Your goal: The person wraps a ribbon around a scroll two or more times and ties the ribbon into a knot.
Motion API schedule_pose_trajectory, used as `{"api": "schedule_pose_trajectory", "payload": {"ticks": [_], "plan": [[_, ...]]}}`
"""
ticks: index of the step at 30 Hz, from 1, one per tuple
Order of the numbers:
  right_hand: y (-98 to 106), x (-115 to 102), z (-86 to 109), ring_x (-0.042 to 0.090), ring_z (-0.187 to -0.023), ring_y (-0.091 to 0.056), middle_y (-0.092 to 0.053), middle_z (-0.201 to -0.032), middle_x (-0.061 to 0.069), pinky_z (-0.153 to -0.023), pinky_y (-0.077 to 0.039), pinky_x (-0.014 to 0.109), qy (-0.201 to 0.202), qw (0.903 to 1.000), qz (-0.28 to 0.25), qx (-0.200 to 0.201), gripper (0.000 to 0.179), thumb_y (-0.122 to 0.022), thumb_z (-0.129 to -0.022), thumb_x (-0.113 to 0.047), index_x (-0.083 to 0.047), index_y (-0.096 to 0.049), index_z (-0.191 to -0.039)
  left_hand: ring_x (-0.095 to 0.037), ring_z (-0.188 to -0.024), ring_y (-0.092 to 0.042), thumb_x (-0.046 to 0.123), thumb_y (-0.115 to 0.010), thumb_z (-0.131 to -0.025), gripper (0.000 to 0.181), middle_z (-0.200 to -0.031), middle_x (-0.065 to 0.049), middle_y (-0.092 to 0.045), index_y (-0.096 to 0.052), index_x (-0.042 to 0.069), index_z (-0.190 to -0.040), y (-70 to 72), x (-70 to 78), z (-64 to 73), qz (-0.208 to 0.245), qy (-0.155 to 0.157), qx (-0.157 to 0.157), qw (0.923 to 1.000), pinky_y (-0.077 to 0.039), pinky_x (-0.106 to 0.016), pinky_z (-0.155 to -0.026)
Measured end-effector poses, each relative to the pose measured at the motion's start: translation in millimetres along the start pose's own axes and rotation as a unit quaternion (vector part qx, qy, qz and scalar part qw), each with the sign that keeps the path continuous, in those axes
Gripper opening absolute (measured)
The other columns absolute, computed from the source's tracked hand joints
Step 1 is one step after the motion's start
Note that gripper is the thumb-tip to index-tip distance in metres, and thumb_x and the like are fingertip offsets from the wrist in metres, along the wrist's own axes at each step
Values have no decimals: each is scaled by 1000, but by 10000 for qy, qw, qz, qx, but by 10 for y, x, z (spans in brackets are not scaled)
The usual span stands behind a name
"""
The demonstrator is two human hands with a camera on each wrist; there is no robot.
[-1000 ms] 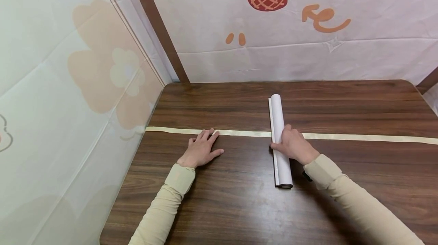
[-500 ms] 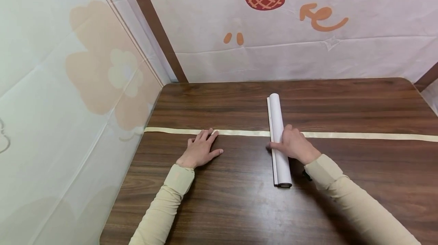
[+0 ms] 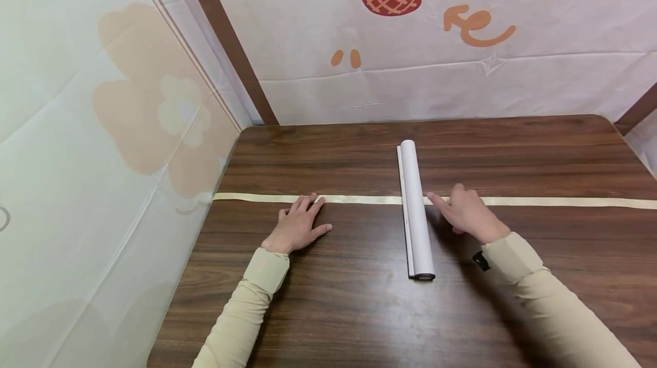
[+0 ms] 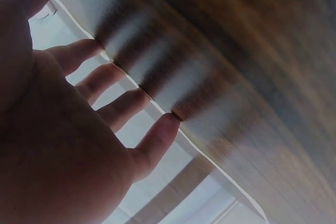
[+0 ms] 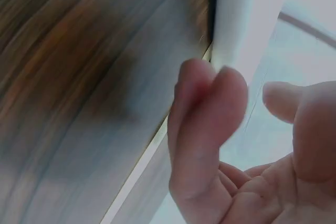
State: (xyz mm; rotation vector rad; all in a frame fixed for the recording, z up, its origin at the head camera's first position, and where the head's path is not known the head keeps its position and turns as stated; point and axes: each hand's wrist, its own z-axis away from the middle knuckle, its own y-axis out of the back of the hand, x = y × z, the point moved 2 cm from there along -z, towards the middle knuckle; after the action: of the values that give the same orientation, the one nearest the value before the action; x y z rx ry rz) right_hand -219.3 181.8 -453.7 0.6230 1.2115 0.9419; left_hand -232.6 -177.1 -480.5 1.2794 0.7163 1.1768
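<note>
A white paper roll (image 3: 416,208) lies lengthwise on the dark wooden table (image 3: 349,299), across a long cream tape strip (image 3: 359,199). Along the roll's left side runs a flat edge, and its near end looks dark. My left hand (image 3: 297,225) rests with spread fingers on the table, fingertips at the strip. The left wrist view shows those fingertips (image 4: 169,121) touching the surface. Just right of the roll is my right hand (image 3: 471,217), bent loosely and holding nothing. In the right wrist view, the pale roll (image 5: 244,19) stands beyond the fingers.
White printed cloth (image 3: 308,88) hangs behind the table's far edge, and another flower-printed cloth (image 3: 118,185) stands along the left edge. A small black object (image 3: 481,261) sits under the right cuff.
My right hand has let go of the paper roll and moved off to its right. The left hand keeps its place on the strip. The head view has shifted slightly.
</note>
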Motion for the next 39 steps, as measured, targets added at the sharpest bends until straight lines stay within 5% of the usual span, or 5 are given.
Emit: {"api": "schedule_pose_trajectory", "payload": {"ticks": [9, 14, 20, 24, 39], "plan": [[173, 397, 44, 18, -48, -58, -55, -43, 1, -69, -50, 42, 151, 9993, 317, 110, 48, -37, -101, -27, -8, -49, -58, -35, -147, -21, 53, -52, -95, 71, -159, -11, -26, -29, 19, -153, -32, -98, 76, 81, 91, 26, 9999, -28, -67, -101], [331, 721, 70, 23, -54, -50, -44, -48, 0, -56, -41, 35, 132, 9964, 728, 419, 47, -42, -97, -26, -15, -39, -51, -37, -147, -20, 52, -51, -95, 71, -159, -12, -25, -28, 18, -153, -28, -147, 129, 92, 155, 44, 9998, -28, -68, -101], [664, 1254, 147, 47, -68, -56, -54, -72, 32, -63, -47, 53, -508, 9924, 1003, 506, 47, -42, -96, -30, 5, -50, -66, -38, -147, -19, 52, -51, -95, 71, -159, -12, -24, -28, 17, -153, -2, -174, 155, 74, 186, 77, 9998, -28, -68, -102], [823, 1567, 201, 69, -93, -41, -36, -100, 56, -73, -41, 66, -1122, 9852, 944, 885, 62, -46, -95, -28, 33, -40, -102, -39, -146, -20, 52, -51, -95, 71, -159, -13, -24, -29, 16, -153, 6, -176, 157, 70, 161, 90, 9998, -28, -68, -101], [950, 1983, 236, 67, -133, -2, 3, -137, 58, -104, -25, 68, -3401, 9361, 572, 694, 85, -34, -98, -38, 34, -5, -133, -37, -146, -21, 52, -51, -96, 71, -158, -12, -25, -28, 17, -153, -51, -129, 103, 38, 40, 62, 10000, -29, -68, -100]]}}
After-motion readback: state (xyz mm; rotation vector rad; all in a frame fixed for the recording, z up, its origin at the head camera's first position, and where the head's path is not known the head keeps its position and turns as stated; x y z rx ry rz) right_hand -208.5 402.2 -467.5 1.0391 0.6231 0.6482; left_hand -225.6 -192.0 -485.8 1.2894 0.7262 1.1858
